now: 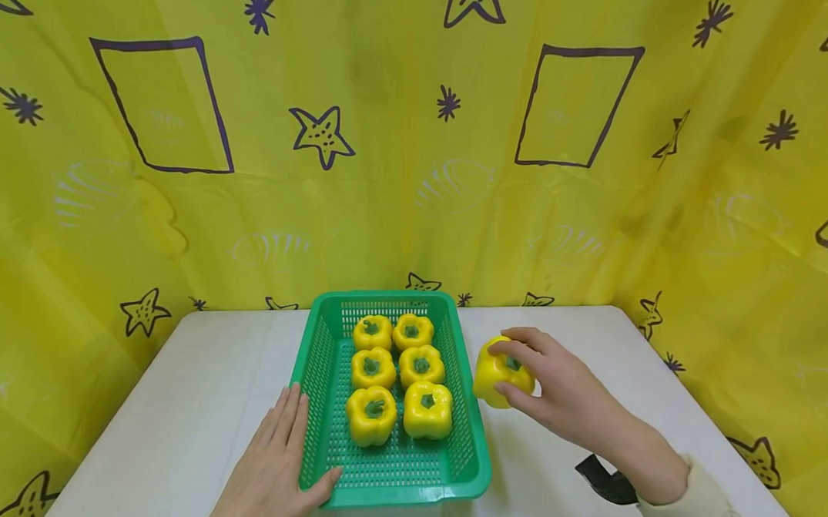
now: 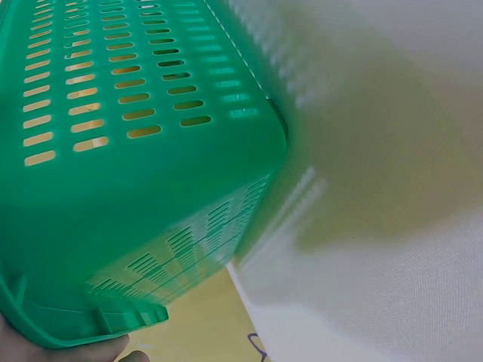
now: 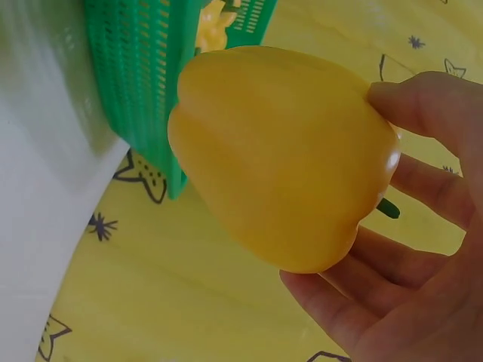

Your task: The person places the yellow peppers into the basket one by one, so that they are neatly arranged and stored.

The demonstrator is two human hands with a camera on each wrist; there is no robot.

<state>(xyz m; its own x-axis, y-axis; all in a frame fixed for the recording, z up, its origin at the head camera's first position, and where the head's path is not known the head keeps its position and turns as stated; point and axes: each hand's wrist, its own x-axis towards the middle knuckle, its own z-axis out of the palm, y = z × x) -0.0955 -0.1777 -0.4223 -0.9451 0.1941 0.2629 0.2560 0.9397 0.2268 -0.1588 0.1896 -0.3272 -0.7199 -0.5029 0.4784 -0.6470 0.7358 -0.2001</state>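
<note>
My right hand point(image 1: 565, 383) grips a yellow bell pepper point(image 1: 492, 380) by its stem end, thumb and fingers spread around it, just outside the basket's right side. Up close in the right wrist view, the bell pepper point(image 3: 279, 158) shows its smooth side and a bit of green stem. A green plastic basket point(image 1: 396, 492) holds several more yellow bell peppers point(image 1: 427, 410) in two columns, stems up. Along the basket's left rim lies my left hand point(image 1: 270, 465), fingers straight, thumb at the near-left corner. The left wrist view shows the basket's slotted outer wall point(image 2: 121, 188).
The basket stands on a white table point(image 1: 205, 391). Yellow patterned curtains point(image 1: 384, 213) enclose the table at the back and sides. A black curved item point(image 1: 604, 481) lies near the right forearm.
</note>
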